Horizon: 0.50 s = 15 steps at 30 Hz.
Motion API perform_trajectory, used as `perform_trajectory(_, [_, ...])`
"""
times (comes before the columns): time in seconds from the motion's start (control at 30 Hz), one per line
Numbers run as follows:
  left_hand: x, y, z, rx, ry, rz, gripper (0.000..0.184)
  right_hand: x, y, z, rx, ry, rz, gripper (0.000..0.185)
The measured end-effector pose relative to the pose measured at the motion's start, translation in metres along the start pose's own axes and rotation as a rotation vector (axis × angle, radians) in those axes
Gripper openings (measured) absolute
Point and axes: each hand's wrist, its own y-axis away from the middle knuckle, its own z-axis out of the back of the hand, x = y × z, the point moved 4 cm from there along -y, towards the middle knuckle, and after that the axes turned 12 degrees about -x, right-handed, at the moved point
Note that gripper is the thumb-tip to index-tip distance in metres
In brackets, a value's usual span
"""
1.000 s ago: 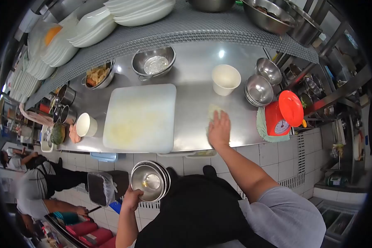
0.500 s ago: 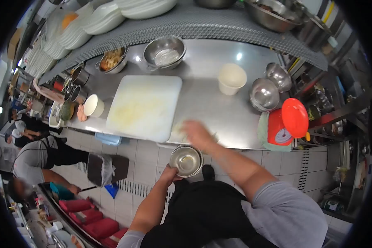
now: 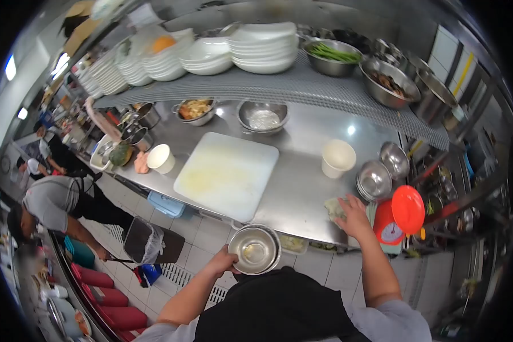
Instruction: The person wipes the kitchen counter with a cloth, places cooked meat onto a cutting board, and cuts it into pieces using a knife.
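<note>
My left hand grips the rim of a small stack of steel bowls, held in front of my apron just off the counter's front edge. Over at the right, my right hand lies on the steel counter with a pale, crumpled cloth under its fingertips. Its fingers are partly spread. A white paper tub stands behind that hand, and a red scale is just to its right. The white cutting board, stained yellow, lies left of the tub.
Steel bowls sit behind the scale. A colander, a food bowl and another white tub stand farther left. White dishes fill the shelf above. A co-worker bends beside a bin at left.
My right hand has swept left, then back right with the cloth towards the scale. The held bowls have moved right from their first position. My view has tilted up, showing more of the shelf.
</note>
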Motion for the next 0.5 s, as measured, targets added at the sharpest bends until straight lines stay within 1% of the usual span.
perform_trajectory(0.03, [-0.010,-0.001,-0.002,0.066,-0.008,-0.039,0.067,-0.001,-0.004,0.001,-0.009,-0.009,0.038,0.057])
perform_trajectory(0.1, [-0.043,-0.001,-0.021,0.073,0.021,-0.091,0.064,-0.005,-0.021,0.002,-0.056,-0.114,-0.099,0.073])
perform_trajectory(0.13, [-0.058,-0.005,-0.034,0.115,0.058,-0.099,0.063,0.000,-0.036,0.004,-0.051,-0.124,-0.063,0.073])
perform_trajectory(0.2, [-0.082,-0.021,-0.064,0.196,0.110,-0.105,0.063,-0.004,-0.070,-0.005,0.171,-0.187,-0.470,0.074])
perform_trajectory(0.23, [-0.089,-0.034,-0.081,0.235,0.127,-0.096,0.065,-0.009,-0.082,-0.018,0.167,-0.191,-0.435,0.074])
perform_trajectory(0.3, [-0.084,-0.068,-0.111,0.202,0.137,0.072,0.069,-0.041,-0.099,-0.061,0.083,-0.217,-0.530,0.061])
perform_trajectory(0.33, [-0.085,-0.068,-0.119,0.193,0.167,0.063,0.069,-0.052,-0.105,-0.077,0.087,-0.213,-0.498,0.061])
perform_trajectory(0.4, [-0.091,-0.061,-0.130,0.260,0.370,0.075,0.079,-0.061,-0.118,-0.093,0.027,-0.291,-0.503,0.037])
perform_trajectory(0.43, [-0.094,-0.057,-0.123,0.252,0.401,0.066,0.079,-0.062,-0.129,-0.095,0.035,-0.286,-0.471,0.037])
perform_trajectory(0.5, [-0.093,-0.040,-0.096,0.380,0.433,-0.009,0.088,-0.051,-0.142,-0.076,-0.143,-0.417,-0.482,0.020])
